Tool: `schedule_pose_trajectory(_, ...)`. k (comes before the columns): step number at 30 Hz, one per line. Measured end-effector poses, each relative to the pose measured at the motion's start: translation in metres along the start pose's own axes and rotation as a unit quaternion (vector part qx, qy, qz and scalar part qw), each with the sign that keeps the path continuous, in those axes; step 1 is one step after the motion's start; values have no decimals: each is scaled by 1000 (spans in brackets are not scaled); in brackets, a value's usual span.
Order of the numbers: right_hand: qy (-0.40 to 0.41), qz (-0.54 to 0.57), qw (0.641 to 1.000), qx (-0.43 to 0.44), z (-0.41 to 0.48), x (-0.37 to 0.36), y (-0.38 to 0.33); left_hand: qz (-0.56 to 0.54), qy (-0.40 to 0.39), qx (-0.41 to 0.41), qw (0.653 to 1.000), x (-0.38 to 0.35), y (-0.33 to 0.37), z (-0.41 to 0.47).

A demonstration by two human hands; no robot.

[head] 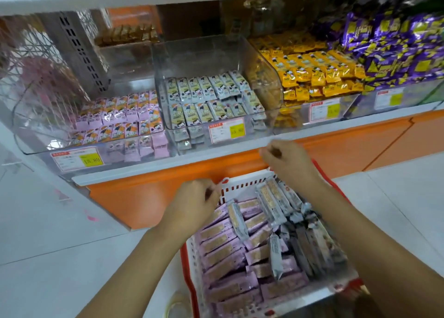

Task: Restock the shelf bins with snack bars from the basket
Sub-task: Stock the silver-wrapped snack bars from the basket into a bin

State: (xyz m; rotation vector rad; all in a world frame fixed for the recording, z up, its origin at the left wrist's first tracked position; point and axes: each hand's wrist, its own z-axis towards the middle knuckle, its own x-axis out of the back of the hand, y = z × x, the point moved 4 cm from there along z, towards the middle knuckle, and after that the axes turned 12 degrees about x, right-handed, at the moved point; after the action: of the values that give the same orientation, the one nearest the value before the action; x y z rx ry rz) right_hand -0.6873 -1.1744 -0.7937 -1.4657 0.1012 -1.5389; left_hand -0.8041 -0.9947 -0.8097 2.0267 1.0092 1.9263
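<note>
Head view: left grip curled at the basket rim's ten o'clock, right grip curled at twelve; contents cannot tell.

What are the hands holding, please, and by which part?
Cannot be told: left hand and right hand curl near the basket, nothing visibly gripped.
</note>
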Motion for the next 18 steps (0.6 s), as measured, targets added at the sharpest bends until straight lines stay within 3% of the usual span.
schedule_pose_trajectory(5, -118, -115, 972, -165, -58, -59, 91, 113, -146, 54, 981, -57, -45, 8)
schedule_pose_trajectory(10, -188, -240, 941, -144, -80, -103, 112, 201, -251, 101, 942, -86, -81, 5)
schedule_pose_trajectory(18, -162, -272, 935, -159, -65, -123, 115, 224, -273, 104, 930, -91, -85, 5)
